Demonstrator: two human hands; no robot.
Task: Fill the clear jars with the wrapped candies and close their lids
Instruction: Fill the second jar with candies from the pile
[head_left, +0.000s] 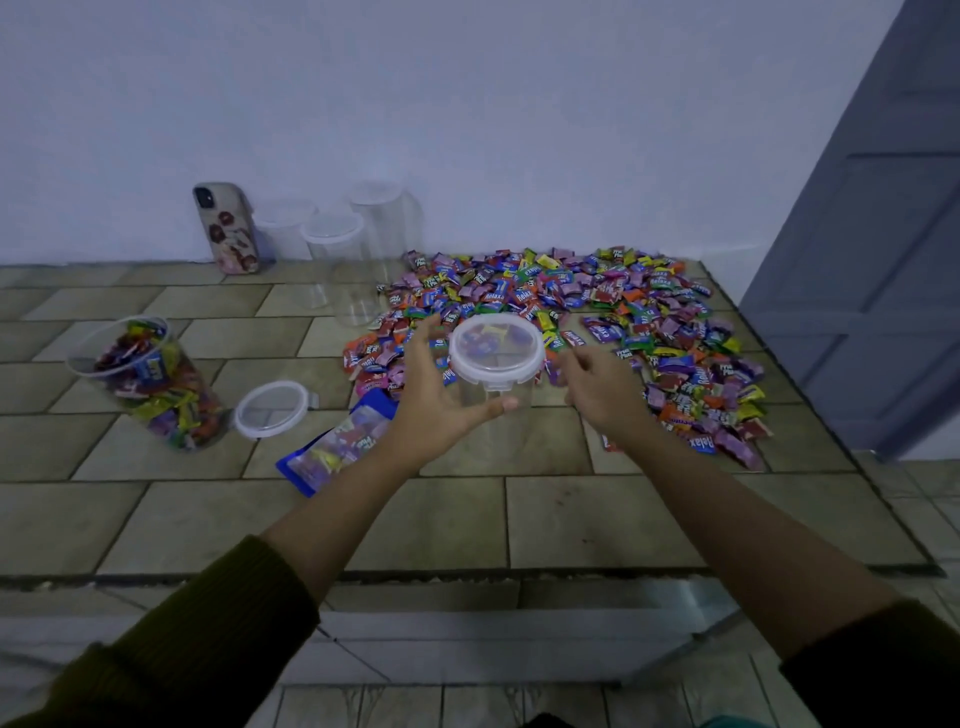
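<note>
Tiled bench (571, 519): left hand (441, 402) fingers clamped round lidded jar (501, 421), looks empty; right hand (597, 389) fingers loosely curled, holding nothing. Next, probably: unclip lid (496, 347), load candies (675, 332).

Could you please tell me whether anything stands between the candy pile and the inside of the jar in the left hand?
Yes: the white-rimmed lid sits on the mouth of the jar that the left hand holds, so candies from the pile cannot go in until it comes off.
</note>
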